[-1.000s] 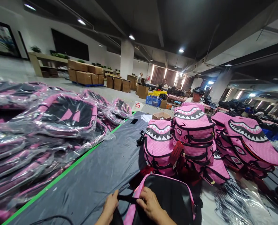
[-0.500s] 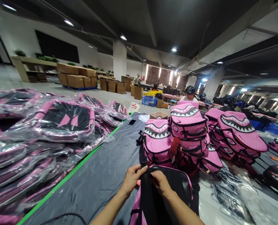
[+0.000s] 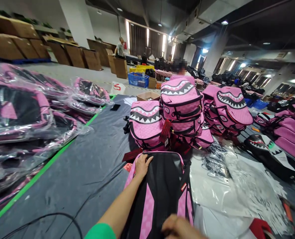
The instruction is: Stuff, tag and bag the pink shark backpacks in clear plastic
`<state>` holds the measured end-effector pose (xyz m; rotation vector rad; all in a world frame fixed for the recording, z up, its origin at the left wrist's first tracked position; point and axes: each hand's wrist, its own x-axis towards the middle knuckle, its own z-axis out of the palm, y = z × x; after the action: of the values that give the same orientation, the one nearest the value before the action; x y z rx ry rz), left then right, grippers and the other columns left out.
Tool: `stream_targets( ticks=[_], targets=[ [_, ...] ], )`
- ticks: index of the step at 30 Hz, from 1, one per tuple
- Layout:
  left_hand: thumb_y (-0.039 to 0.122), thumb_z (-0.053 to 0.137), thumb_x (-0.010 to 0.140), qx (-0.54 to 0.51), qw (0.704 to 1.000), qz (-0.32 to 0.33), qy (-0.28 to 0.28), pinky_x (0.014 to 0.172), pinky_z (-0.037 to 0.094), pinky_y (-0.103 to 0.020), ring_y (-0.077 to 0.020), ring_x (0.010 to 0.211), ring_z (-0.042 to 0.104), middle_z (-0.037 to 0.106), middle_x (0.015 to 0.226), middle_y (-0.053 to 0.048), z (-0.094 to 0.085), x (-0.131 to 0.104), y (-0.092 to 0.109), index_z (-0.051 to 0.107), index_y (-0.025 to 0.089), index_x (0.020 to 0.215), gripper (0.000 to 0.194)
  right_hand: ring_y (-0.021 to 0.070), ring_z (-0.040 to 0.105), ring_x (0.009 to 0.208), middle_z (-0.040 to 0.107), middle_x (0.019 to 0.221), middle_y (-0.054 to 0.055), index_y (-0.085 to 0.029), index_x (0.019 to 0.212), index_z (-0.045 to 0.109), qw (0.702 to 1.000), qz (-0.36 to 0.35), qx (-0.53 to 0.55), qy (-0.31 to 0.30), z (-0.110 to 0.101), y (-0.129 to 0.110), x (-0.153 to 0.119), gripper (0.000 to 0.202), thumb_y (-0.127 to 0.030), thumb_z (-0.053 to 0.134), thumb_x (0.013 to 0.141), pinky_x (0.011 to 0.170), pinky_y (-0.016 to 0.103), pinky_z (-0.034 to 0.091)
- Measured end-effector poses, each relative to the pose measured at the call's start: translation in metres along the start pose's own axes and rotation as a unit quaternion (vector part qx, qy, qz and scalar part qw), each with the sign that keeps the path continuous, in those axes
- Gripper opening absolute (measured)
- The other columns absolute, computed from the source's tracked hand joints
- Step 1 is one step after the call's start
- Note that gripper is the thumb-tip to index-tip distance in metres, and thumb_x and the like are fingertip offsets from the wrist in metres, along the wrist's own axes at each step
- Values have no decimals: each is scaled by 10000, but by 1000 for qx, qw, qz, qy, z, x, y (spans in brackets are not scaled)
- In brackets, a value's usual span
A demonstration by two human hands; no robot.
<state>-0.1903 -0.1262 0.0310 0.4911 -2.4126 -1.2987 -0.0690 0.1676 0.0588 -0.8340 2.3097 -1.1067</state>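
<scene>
A pink and black backpack (image 3: 163, 186) lies in front of me with its black back panel and straps facing up. My left hand (image 3: 142, 165) grips it at the upper left corner, fingers bent over the top edge near the black top loop. Low over the bag, my right hand (image 3: 181, 228) is smeared by motion, so its fingers cannot be made out. Beside the left hand, a dark red tag (image 3: 131, 154) lies at the bag's top edge. Just beyond stand pink backpacks (image 3: 146, 124) with shark-mouth prints, some stacked.
Plastic-wrapped pink bags (image 3: 15, 109) are piled on the left, past a green table edge (image 3: 45, 169). A phone (image 3: 115, 107) lies on the grey table cover. Clear plastic bags (image 3: 217, 189) and a black shark-print bag (image 3: 274, 154) are on the right. A cable (image 3: 50, 214) curves at front left.
My right hand has left the backpack's top edge and come down toward me. My left hand stays at the top left corner. The view has turned right, and the backpack shows more fully.
</scene>
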Motion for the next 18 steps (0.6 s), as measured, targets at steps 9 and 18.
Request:
stream_targets(
  ticks=[9, 18],
  targets=[
    [184, 546, 910, 66, 980, 150, -110, 1085, 362, -482, -281, 1225, 490, 619, 1225, -93, 36, -23, 62, 629, 229, 1150, 258, 312, 713, 793, 700, 743, 119, -139, 982, 671, 914, 266, -153, 264, -156, 40, 145, 414, -489, 462, 908, 713, 391, 540],
    [182, 564, 844, -7, 922, 286, -262, 907, 471, -320, -179, 888, 575, 641, 847, -31, 119, -42, 80, 618, 191, 762, 99, 223, 652, 502, 638, 591, -3, -267, 876, 560, 910, -39, -149, 385, -100, 34, 108, 357, -614, 476, 876, 515, 291, 512]
  ],
)
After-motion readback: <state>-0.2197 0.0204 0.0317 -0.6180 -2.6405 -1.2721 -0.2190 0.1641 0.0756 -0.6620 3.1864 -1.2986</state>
